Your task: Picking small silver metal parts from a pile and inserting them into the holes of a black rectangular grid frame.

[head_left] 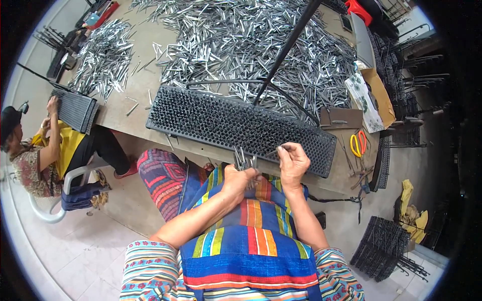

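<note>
My left hand (240, 181) is closed around a bunch of thin metal pieces (243, 159), their ends sticking up past the fingers. Beside it, my right hand (294, 164) pinches one slim dark metal piece (272, 152) between thumb and forefinger, close to the near edge of a long black perforated rack (314, 149). Rows of small round holes cover the rack. Many of them across its middle and far side look filled with dark pieces, while holes along the near edge and right end look bare. A black rod frame (271, 75) rises from the rack.
Behind the rack, a large heap of loose metal pieces (241, 45) covers the table (143, 113); a smaller heap (105, 55) lies left. Orange-handled scissors (357, 144) and an open cardboard box (377, 95) sit right. A seated person (37, 160) handles another rack (75, 111). Stacked black racks (381, 248) stand lower right.
</note>
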The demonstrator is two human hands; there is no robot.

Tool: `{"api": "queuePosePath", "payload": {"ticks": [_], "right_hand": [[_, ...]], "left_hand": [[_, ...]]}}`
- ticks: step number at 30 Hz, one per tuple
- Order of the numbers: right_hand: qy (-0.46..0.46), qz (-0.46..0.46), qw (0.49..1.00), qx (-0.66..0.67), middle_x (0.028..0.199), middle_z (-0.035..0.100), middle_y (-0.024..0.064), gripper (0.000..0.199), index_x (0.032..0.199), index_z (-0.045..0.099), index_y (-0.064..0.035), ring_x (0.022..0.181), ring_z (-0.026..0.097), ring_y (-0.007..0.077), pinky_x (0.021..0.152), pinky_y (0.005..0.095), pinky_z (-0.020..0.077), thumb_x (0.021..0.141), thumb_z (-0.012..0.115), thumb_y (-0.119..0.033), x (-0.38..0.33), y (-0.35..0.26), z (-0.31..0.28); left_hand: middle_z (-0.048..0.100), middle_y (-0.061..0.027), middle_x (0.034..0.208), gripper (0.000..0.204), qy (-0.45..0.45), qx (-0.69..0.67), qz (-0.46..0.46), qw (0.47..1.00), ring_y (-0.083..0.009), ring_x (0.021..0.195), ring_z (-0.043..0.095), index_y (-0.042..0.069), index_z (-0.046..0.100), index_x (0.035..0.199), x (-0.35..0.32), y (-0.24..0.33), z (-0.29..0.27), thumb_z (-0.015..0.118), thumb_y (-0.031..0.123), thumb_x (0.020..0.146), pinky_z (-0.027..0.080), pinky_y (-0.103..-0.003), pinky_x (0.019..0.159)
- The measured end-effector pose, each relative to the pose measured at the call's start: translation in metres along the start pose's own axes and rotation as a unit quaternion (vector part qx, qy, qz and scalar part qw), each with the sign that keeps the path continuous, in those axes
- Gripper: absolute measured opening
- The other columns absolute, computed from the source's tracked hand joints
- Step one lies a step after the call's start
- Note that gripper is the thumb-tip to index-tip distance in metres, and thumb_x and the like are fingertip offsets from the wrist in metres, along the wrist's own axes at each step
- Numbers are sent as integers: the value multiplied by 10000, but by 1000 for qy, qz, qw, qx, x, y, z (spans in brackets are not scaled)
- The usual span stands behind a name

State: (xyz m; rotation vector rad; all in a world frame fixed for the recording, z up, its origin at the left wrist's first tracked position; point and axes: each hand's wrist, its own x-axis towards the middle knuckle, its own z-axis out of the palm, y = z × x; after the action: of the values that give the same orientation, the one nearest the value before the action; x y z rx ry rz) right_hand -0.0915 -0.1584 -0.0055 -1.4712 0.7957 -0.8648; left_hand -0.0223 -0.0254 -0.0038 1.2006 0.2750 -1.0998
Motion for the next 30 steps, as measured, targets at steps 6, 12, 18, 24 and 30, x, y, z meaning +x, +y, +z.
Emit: {"api": "queuePosePath", "payload": {"ticks": [6,12,18,24,30], "right_hand": [[-108,190,974,66,643,598,-2,42,840,629,-1,441,440,22,391,183,312,814,658,15,-9,-3,-10],[-158,237,955,85,662,627,13,92,871,648,5,465,482,26,411,184,355,786,668,35,-24,5,-11],[-176,229,956,55,697,639,23,171,972,653,35,501,513,35,442,184,402,801,650,35,-32,5,-12],[-103,179,977,50,707,622,12,159,971,645,46,512,508,31,446,192,400,813,631,54,-42,-3,-6],[-37,96,994,31,704,599,-2,112,917,609,18,513,495,19,439,178,375,815,637,55,-22,-3,-12]], "left_hand": [[667,-85,758,108,-54,21,-54,997,-169,608,639,5,643,883,-6,15,-1,678,-7,782,530,-297,525],[669,-83,706,93,-78,8,-51,996,-146,542,617,2,659,806,-9,7,2,642,-63,741,497,-277,472],[663,-110,743,149,-50,-1,-61,997,-197,578,636,-28,634,872,-11,5,2,661,-30,725,535,-311,527],[664,-117,747,177,-52,-8,-59,997,-212,598,651,-36,620,903,-9,1,3,657,-29,730,543,-325,540],[668,-115,748,163,3,-5,-39,999,-196,584,639,-27,633,889,-6,0,4,650,-52,729,531,-312,527]]}}
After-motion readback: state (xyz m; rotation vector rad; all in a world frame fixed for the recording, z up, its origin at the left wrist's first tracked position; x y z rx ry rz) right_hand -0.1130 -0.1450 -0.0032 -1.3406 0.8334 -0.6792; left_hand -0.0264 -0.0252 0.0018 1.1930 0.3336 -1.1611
